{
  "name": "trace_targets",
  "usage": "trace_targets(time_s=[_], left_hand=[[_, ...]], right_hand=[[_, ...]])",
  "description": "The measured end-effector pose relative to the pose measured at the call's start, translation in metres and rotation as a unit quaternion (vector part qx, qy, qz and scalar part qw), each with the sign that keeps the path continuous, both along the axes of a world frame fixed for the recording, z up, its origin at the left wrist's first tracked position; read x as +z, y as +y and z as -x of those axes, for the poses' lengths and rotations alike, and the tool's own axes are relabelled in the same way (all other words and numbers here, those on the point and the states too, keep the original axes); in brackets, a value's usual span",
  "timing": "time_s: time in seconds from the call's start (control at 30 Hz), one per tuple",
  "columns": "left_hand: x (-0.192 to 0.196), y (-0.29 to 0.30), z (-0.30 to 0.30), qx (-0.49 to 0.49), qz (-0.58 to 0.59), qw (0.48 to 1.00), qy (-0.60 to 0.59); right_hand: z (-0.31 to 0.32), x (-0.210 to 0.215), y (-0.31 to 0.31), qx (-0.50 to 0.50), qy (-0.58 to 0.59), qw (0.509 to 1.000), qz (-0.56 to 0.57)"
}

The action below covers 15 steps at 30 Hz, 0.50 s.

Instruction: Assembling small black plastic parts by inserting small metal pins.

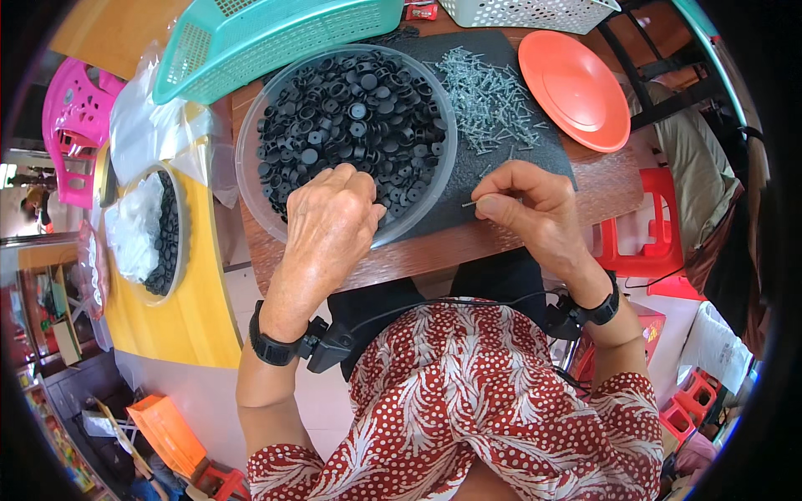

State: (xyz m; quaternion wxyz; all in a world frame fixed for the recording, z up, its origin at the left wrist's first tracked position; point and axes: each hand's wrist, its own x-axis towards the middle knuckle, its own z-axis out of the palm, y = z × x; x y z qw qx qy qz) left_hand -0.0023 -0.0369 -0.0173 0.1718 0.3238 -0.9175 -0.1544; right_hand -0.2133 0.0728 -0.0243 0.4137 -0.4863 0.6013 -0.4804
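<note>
Over the near side of a clear round tub [245, 163], my left hand [336, 209] is closed with its fingertips down among small round black plastic caps [359, 108]. Whatever lies in those fingers is hidden. To the right of the tub, my right hand [528, 202] pinches a thin metal screw [469, 204] between thumb and forefinger, its end pointing left toward the tub. A loose heap of silver screws [489, 96] is spread on the black mat [439, 219], beyond my right hand.
An orange plastic plate [576, 93] lies right of the screws. A teal basket [276, 54] and a white basket [535, 12] stand at the far side of the brown table [401, 263]. On the left, a yellow table [200, 292] bears another tub of black pieces [170, 238].
</note>
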Motion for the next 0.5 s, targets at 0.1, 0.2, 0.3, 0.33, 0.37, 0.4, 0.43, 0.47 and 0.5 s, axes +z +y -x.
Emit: trace_targets(time_s=[0.1, 0.2, 0.3, 0.33, 0.37, 0.4, 0.43, 0.47, 0.5], left_hand=[[0.0, 0.001, 0.0, 0.0, 0.017, 1.0, 0.007], [0.0, 0.005, -0.004, 0.026, -0.003, 0.997, 0.073], [0.001, 0.013, -0.004, 0.092, -0.215, 0.949, 0.212], [0.003, 0.015, -0.003, 0.126, -0.37, 0.872, 0.295], [0.005, 0.016, -0.004, 0.125, -0.372, 0.872, 0.294], [0.007, 0.017, -0.004, 0.132, -0.437, 0.827, 0.329], [0.008, 0.018, -0.004, 0.137, -0.499, 0.775, 0.362], [0.008, 0.019, -0.004, 0.137, -0.5, 0.775, 0.362], [0.008, 0.021, -0.002, 0.136, -0.511, 0.749, 0.399]], right_hand=[[-0.002, 0.0, 0.0, -0.002, -0.008, 1.0, 0.002], [-0.006, 0.0, -0.001, -0.025, -0.052, 0.998, 0.015], [-0.018, 0.002, -0.006, -0.029, -0.066, 0.997, 0.017], [-0.024, 0.002, -0.008, -0.028, -0.068, 0.996, 0.044], [-0.031, 0.002, -0.011, -0.028, -0.071, 0.995, 0.071], [-0.036, 0.002, -0.014, -0.024, -0.034, 0.992, 0.119], [-0.041, 0.003, -0.016, -0.026, -0.034, 0.992, 0.118], [-0.046, 0.004, -0.018, -0.03, 0.002, 0.987, 0.156], [-0.051, 0.005, -0.02, -0.034, 0.039, 0.98, 0.193]])
